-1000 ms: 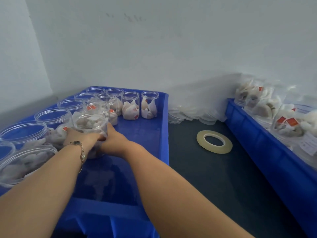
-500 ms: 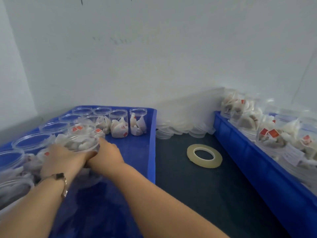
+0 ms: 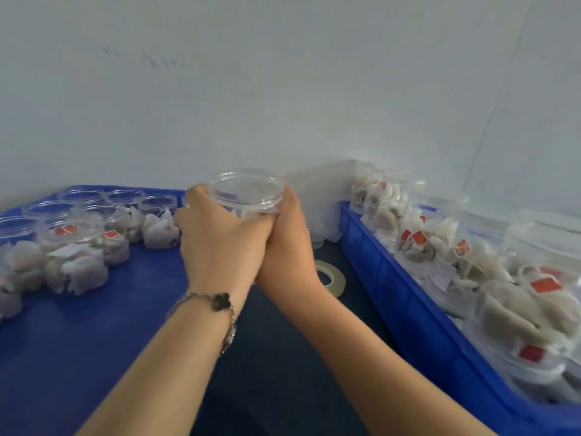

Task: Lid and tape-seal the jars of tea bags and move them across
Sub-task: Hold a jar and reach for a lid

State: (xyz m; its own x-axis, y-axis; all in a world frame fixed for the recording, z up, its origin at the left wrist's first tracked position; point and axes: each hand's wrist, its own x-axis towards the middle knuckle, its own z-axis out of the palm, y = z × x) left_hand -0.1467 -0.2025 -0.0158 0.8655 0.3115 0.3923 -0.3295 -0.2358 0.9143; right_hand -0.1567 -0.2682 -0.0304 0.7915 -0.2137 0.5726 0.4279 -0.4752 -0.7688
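A clear plastic jar [image 3: 246, 191] is held up in mid-air between both hands, above the dark table between the two blue trays. My left hand [image 3: 220, 243] wraps its left side and my right hand [image 3: 290, 243] its right side; the palms hide the jar's body and contents. Its open rim shows on top. Several open jars of tea bags [image 3: 78, 247] stand in the left blue tray [image 3: 94, 325]. A roll of clear tape [image 3: 331, 280] lies flat on the table, partly behind my right wrist.
The right blue tray [image 3: 408, 309] holds several jars of tea bags [image 3: 503, 278] lying close together. Loose clear lids [image 3: 323, 237] are piled against the white wall at the back. Dark table surface [image 3: 283, 372] runs between the trays.
Both hands have lifted one jar out of the left tray and carried it up and to the right, over the gap between the trays. The view has also swung right.
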